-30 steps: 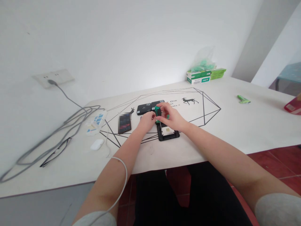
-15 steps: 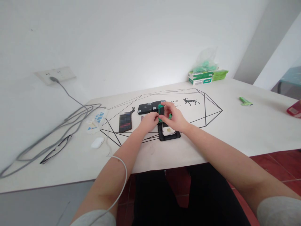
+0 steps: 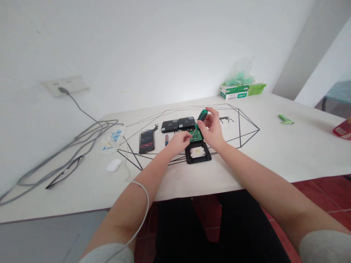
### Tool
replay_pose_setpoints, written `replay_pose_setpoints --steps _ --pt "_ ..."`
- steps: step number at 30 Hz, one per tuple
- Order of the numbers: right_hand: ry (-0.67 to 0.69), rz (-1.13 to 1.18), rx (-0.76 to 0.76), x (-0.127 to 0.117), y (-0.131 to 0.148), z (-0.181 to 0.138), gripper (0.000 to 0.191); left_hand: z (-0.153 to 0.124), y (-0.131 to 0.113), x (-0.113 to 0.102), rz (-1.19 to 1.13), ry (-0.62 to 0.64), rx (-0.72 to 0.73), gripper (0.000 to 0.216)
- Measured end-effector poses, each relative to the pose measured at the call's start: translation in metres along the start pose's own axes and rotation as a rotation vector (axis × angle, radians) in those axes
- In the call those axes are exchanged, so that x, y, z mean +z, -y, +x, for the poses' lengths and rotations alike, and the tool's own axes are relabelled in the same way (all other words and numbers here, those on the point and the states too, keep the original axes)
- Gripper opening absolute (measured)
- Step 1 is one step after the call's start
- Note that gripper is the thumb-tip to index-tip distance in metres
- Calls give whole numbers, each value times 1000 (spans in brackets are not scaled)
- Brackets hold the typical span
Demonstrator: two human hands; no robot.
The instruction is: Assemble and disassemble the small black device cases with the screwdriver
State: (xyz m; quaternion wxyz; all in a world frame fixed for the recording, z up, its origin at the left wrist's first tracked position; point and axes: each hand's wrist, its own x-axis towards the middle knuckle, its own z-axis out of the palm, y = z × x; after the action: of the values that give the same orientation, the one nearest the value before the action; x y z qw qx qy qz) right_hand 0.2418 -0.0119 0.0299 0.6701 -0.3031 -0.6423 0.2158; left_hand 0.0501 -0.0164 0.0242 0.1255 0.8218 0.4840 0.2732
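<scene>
My right hand is wrapped around the green and black handle of a screwdriver. Its shaft slants down to the left, toward a green circuit board. At the board's left edge my left hand is closed in a pinch by the screwdriver's tip. Whether the pinch holds the shaft, the board or some small part is hidden. Just nearer to me lies an opened black case half with a silvery plate inside. Two black flat boxes sit side by side behind my hands.
Left of my hands lie a small screwdriver and a blurred dark phone. Farther left are a white earbud case, glasses and a grey cable. Green boxes stand at the back; a green wrapper is right.
The screwdriver has gone from near upright to slanting, its handle up and right with my right hand. My left hand has shifted slightly right. More of the circuit board now shows.
</scene>
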Motion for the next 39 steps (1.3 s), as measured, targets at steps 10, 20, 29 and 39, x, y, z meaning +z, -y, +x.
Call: replay_pose_setpoints --steps 10,20,29,39 --pt "-64 -57 8 -1 -14 3 55 -2 2 1 -125 27 36 21" --pt "-66 -64 24 0 -15 2 53 -2 4 5 -201 26 81 19" --pt "-114 -87 14 -5 -14 9 55 -6 -6 4 -269 59 72 28" --pt "53 -146 -144 -2 -9 2 48 -10 -20 2 -292 165 116 15"
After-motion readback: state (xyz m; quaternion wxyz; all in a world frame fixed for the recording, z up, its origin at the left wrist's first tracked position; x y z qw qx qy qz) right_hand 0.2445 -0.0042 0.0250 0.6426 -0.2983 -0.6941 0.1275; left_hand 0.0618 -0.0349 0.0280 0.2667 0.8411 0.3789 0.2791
